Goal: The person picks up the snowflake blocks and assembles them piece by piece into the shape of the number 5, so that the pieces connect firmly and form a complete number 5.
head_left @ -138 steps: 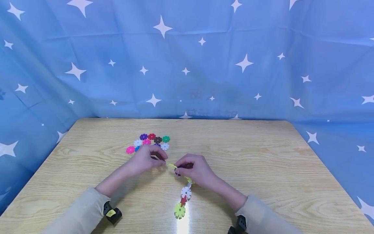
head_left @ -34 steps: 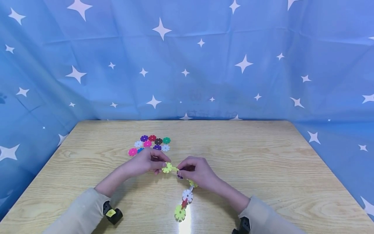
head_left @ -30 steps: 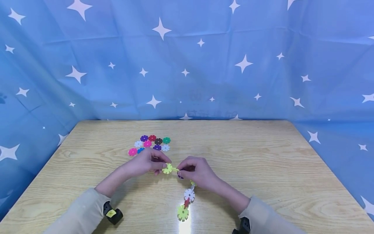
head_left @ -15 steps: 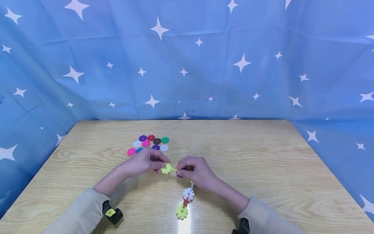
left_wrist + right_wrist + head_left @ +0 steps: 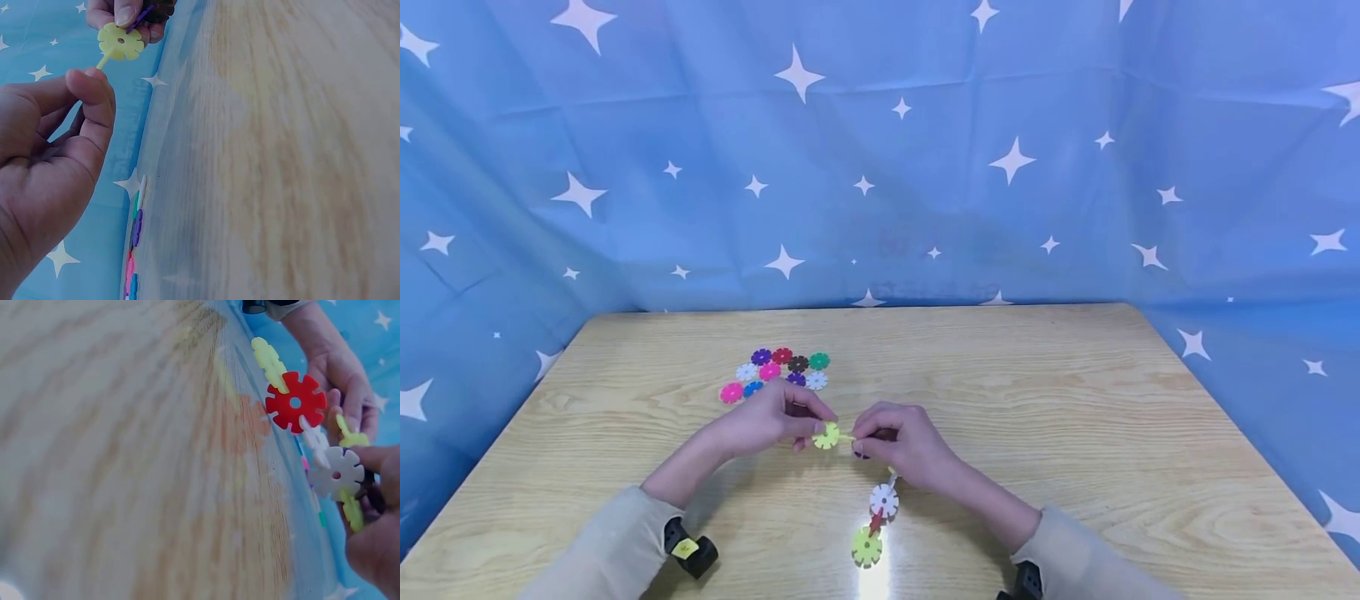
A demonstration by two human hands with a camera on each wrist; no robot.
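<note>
My left hand pinches a yellow notched snowflake disc between thumb and fingertips. It joins a second yellow disc, which slots into a purple disc at the right fingers. My right hand grips the chain around that purple disc and a dark disc, partly covering them. Below the right hand the chain hangs with a yellow disc, a white disc, another white disc, a red disc and a yellow end disc.
Several loose discs, including a pink disc, a green disc and a brown disc, lie beyond the left hand. They rest on a wooden table. A blue star-patterned cloth hangs behind it.
Earlier, yellow showed only edge-on between the hands; now a yellow disc faces up at the left fingertips. The chain's hanging end has shifted slightly, while both hands stay nearly in place.
</note>
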